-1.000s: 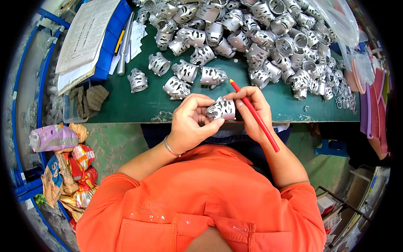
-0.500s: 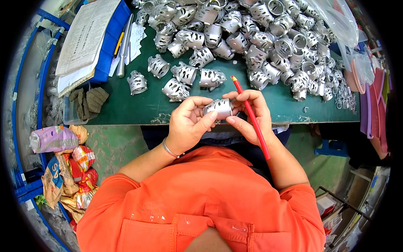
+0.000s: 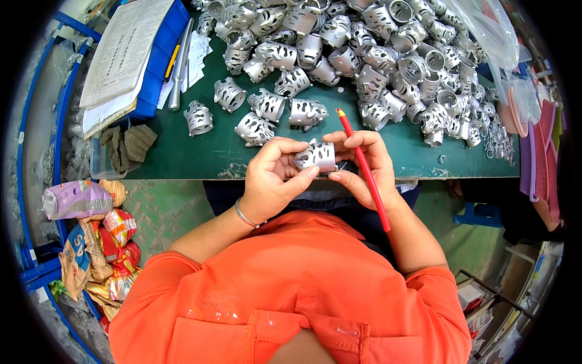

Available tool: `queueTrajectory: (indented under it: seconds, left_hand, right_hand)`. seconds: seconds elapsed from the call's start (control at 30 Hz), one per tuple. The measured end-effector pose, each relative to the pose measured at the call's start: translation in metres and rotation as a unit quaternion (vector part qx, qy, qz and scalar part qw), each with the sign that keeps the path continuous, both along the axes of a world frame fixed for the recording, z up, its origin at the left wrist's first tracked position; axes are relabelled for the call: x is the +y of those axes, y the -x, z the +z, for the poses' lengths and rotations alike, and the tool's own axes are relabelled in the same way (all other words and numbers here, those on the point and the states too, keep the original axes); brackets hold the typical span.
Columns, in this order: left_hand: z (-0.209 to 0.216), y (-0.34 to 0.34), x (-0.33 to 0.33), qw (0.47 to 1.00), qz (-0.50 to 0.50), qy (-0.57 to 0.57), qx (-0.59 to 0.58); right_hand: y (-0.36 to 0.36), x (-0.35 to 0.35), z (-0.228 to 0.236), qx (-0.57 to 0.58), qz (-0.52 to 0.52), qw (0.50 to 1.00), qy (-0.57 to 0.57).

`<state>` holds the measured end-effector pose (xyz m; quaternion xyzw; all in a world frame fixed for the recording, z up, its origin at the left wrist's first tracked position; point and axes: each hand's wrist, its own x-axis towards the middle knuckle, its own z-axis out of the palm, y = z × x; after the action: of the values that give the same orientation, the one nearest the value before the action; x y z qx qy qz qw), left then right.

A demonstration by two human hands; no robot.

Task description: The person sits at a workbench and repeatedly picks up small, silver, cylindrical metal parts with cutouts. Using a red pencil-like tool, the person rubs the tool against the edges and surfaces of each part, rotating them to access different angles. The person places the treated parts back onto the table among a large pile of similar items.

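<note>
Green tabletop (image 3: 418,156): spreading out ahead of both hands and reaching well to either side.
Silver heap (image 3: 370,82): piling up well ahead of the right hand and off to its right, showing many cut-out metal sleeves.
Blue tray (image 3: 154,79): sitting far ahead and to the left of the left hand, carrying printed papers (image 3: 124,48).
Loose sleeves (image 3: 254,128): lying ahead of the left hand, reaching out to its left.
Grey knitted bundle (image 3: 140,142): resting well to the left of the left hand.
Left hand (image 3: 273,173): curling inward, pinching the silver sleeve (image 3: 318,156) between thumb and fingers.
Right hand (image 3: 367,161): gripping the red pencil (image 3: 367,171), bending thumb and fingertips close to the sleeve's right end; too close to tell whether touching.
Red pencil: slanting across the right hand, pointing the tip ahead and trailing back over the wrist.
Silver sleeve: lying sideways between both hands, showing dark wavy cut-outs.
Bracelet (image 3: 244,215): circling the left wrist.
</note>
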<state>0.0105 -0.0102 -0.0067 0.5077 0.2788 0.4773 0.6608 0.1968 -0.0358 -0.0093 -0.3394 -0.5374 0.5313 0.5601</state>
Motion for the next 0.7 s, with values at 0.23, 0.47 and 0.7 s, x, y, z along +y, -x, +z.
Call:
queueTrajectory:
  seconds: [0.23,0.47,0.7]
  left_hand:
    - [-0.0075,0.0001,0.0014,0.999,0.012,-0.044,0.010]
    - [-0.0072,-0.0012,-0.0012,0.999,0.023,-0.034,0.007]
    - [-0.0084,0.0013,-0.0016,0.998,0.012,-0.057,0.033]
  right_hand:
    - [-0.0004,-0.0005,0.0045,0.037,0.026,0.999,0.018]
    - [0.0000,0.0001,0.0012,0.028,0.024,0.999,-0.003]
    - [-0.0005,0.0008,0.0016,0.027,0.028,0.999,0.002]
